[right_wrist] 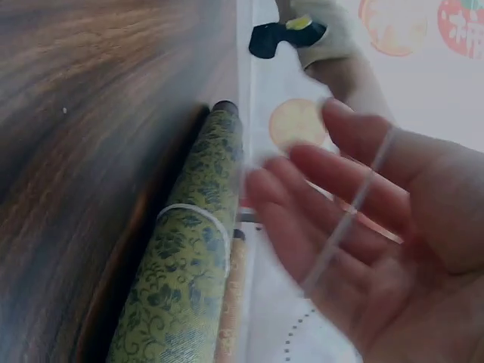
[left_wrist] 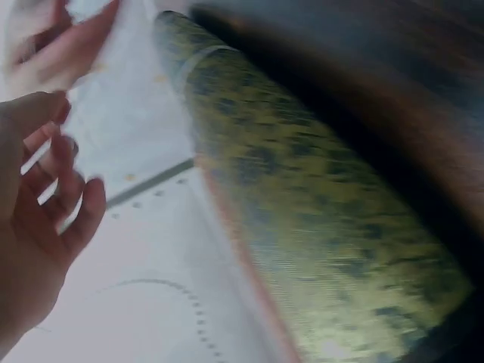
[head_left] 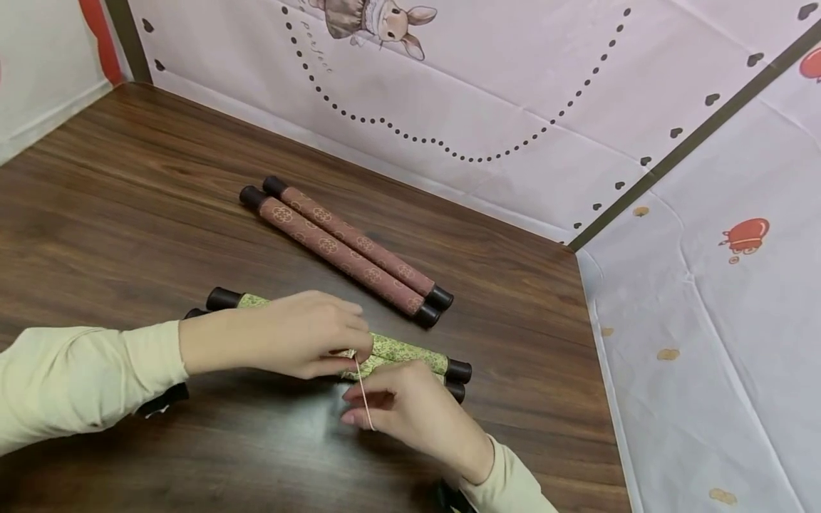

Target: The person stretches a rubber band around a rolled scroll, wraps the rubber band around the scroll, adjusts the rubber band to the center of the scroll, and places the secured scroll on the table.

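Observation:
A pair of green patterned scrolls (head_left: 407, 350) with black end knobs lies side by side, partly covered by both hands. A white string (right_wrist: 195, 210) passes round the green fabric in the right wrist view. My left hand (head_left: 314, 333) is over the scrolls' middle, thumb and forefinger pinching the string. From it a string length (head_left: 363, 392) runs down across my right thumb. My right hand (head_left: 417, 413) is beside the scrolls' near edge, thumb and forefinger apart. In the right wrist view its fingers are loosely bent, the string crossing before the palm; motion blurs the fingertips.
Two reddish-brown scrolls (head_left: 346, 249) with gold flower patterns and black knobs lie together behind the green pair. The dark wooden table (head_left: 160, 192) meets a printed pink sheet (head_left: 449, 92) at the back and a white sheet (head_left: 693, 320) on the right.

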Demonstrator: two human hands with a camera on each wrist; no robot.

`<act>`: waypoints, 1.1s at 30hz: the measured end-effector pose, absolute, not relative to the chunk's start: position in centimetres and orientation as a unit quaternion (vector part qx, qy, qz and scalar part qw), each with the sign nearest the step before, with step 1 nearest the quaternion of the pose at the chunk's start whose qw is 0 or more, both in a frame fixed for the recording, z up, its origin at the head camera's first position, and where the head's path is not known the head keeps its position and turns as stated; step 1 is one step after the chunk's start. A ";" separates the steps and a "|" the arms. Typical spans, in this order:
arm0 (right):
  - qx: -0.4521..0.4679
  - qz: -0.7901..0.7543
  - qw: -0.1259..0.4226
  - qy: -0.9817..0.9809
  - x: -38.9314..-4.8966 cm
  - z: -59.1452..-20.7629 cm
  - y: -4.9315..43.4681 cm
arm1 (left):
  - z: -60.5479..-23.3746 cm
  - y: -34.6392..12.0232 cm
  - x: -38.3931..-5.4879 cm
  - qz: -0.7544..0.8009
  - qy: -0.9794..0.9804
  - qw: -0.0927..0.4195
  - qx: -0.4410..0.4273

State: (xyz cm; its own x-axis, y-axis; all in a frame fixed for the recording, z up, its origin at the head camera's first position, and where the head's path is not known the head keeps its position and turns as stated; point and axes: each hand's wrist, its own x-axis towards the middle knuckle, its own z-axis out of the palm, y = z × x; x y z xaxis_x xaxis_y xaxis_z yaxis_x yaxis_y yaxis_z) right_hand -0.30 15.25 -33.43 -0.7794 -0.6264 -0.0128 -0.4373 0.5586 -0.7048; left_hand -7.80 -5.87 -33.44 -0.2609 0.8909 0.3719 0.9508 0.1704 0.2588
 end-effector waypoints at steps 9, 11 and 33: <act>-0.173 -0.541 0.106 0.816 -0.7 -33.8 17.1 | -33.4 -5.2 -14.2 -0.242 -0.803 -0.081 -0.538; -0.156 -0.533 0.090 0.826 -0.8 -34.1 17.7 | -34.3 -5.2 -16.5 -0.173 -0.831 -0.052 -0.526; 0.015 -0.523 -0.008 0.852 -4.2 -36.3 23.1 | -38.1 -6.9 -21.8 -0.011 -0.875 0.082 -0.477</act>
